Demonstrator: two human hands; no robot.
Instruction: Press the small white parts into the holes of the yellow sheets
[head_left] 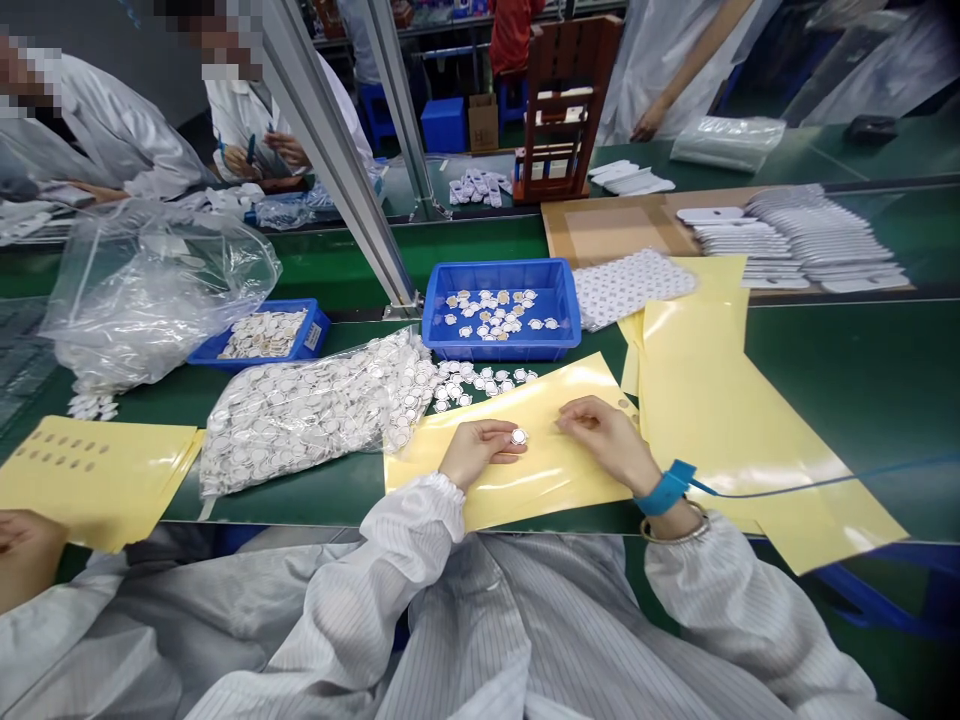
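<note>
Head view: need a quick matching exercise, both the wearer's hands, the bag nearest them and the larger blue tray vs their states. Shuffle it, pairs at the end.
Things
1. Wearer's left hand
2. Wearer's right hand
3. Bag nearest the hands
4. Larger blue tray

States
A. White pieces scattered over its floor
B. Blue band around the wrist
C. See-through plastic, bulging with contents
D. Pinching one round white piece

Pairs: 1-D, 2-B, 3-C, 4-A
</note>
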